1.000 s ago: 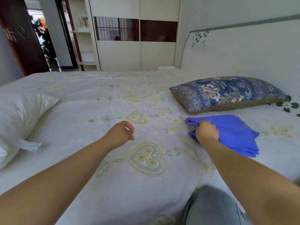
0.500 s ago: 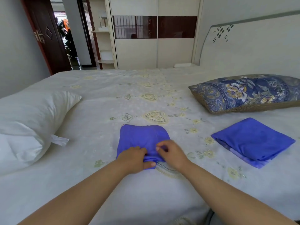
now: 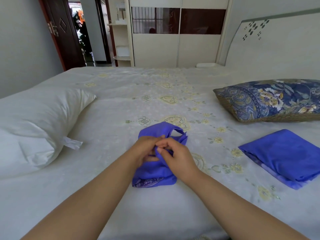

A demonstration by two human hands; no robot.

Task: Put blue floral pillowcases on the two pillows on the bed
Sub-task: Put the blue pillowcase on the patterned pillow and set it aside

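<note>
At 9 o'clock a bare white pillow (image 3: 34,125) lies on the bed (image 3: 121,94), its long axis running from the near left toward 1 o'clock, one corner pointing into the middle of the sheet. A wide stretch of patterned sheet lies open between that corner and the far edge of the bed. At the centre, a folded blue pillowcase (image 3: 154,172) rests on the sheet, long axis running from 6 to 12 o'clock, its far end lifted and curled open. The left hand (image 3: 147,149) and right hand (image 3: 176,156) meet on top of it, both sets of fingers curled and pinching its cloth. At 3 o'clock a 2nd folded blue pillowcase (image 3: 284,155) lies flat, well apart from the hands, 1 corner pointing toward them. Beyond it at 2 o'clock a blue floral pillow (image 3: 270,99) lies with its long axis left to right.
</note>
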